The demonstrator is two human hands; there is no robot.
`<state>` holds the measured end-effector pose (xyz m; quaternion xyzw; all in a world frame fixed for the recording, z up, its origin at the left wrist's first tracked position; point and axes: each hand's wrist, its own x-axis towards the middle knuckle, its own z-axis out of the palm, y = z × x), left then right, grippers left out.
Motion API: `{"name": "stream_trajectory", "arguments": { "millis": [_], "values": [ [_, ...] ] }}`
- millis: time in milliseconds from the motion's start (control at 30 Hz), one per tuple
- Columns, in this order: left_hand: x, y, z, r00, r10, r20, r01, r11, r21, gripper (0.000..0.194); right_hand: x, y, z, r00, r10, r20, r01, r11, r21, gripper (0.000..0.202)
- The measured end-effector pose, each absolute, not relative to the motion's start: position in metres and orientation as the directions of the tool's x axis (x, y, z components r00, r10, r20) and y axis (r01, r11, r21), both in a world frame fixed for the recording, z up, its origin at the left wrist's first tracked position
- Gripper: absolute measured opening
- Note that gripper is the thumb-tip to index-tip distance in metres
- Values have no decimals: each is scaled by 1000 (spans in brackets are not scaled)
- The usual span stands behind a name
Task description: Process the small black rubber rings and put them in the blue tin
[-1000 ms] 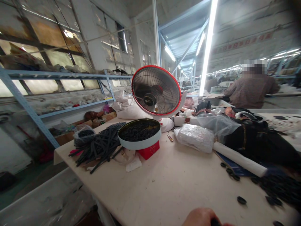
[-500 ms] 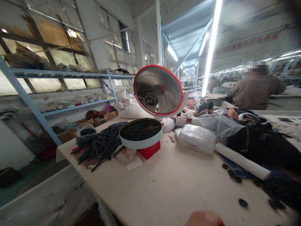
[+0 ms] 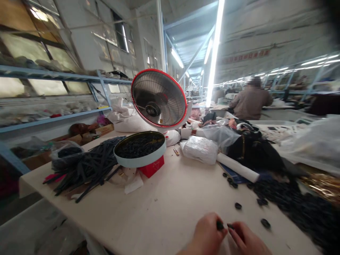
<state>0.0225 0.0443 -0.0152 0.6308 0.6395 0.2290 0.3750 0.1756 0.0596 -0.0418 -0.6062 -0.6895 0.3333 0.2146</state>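
Note:
At the lower edge of the view, my left hand (image 3: 209, 232) is closed, with a small dark piece (image 3: 220, 225) pinched at its fingertips. Close beside it on the right, my right hand (image 3: 245, 238) pinches another small dark end (image 3: 230, 226). Whether these are parts of one item cannot be made out. Just beyond my hands a black ring-like piece (image 3: 238, 205) lies on the table (image 3: 170, 216), and another (image 3: 265, 223) lies to the right. A large heap of similar black pieces (image 3: 305, 212) spreads along the right side.
A round tin (image 3: 140, 162) of black pieces rests on a red box (image 3: 152, 167), with dark strips (image 3: 92, 163) to its left. Behind stands a red-rimmed heater (image 3: 159, 99). A wrapped bundle (image 3: 199, 150) and white roll (image 3: 238, 168) lie centre-right. A person (image 3: 249, 101) is farther back.
The view has swung right, bringing more of the black heap into sight. Both my hands now show close together with small dark pieces; earlier only part of one hand showed at the bottom edge.

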Motion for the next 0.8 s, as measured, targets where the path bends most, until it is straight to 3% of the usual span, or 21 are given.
{"name": "stream_trajectory", "arguments": {
  "millis": [100, 267, 400, 500, 633, 800],
  "values": [
    [19, 42, -4, 135, 980, -147, 543, 51, 838, 37, 168, 52, -25, -32, 999, -35, 680, -4, -734, 43],
    [18, 37, 1, 173, 983, -64, 560, -45, 827, 48, 151, 44, -10, -237, 970, -60, 458, 57, -887, 30],
    [15, 33, 0, 231, 973, -26, 472, -89, 877, 44, 154, 42, -13, -215, 972, -100, 354, -18, -935, 23],
    [9, 32, 3, 258, 956, -139, 266, 68, 962, 29, 156, 42, -17, -197, 960, -197, 143, -171, -975, 27],
    [7, 33, 6, 236, 921, -311, -38, 328, 944, 29, 149, 37, -20, -167, 948, -271, -105, -290, -951, 39],
    [10, 35, -3, 168, 932, -322, -106, 341, 934, 33, 141, 33, -25, -147, 960, -237, -93, -252, -963, 42]
  ]
}}
